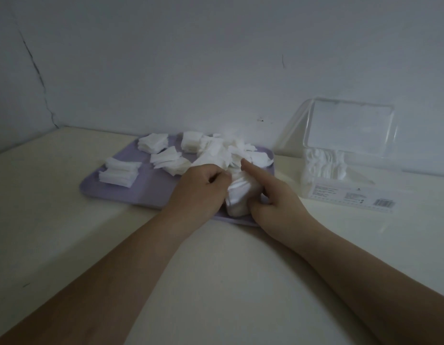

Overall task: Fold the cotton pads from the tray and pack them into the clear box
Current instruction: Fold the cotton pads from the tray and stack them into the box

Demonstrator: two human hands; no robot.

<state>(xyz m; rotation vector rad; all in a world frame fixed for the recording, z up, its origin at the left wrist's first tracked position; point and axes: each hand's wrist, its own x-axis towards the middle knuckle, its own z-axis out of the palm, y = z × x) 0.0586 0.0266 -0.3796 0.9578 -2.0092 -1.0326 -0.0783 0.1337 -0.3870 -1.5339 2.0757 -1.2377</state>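
Note:
A lilac tray point(131, 188) lies on the pale table and carries several stacks and a loose heap of white cotton pads point(213, 151). At the tray's near right corner both hands hold a small bundle of pads point(242, 195). My left hand point(203, 188) grips the bundle's left side with curled fingers. On the right side my right hand point(273, 195) pinches it, index finger stretched out over the top. The clear box point(347, 185) stands to the right of the tray, lid point(350, 125) raised against the wall, with white pads inside its left part.
A stack of pads point(118, 174) sits at the tray's left end and two more stand at its far edge. A grey wall rises right behind the tray and box. The pale tabletop point(216, 270) stretches toward me under my forearms.

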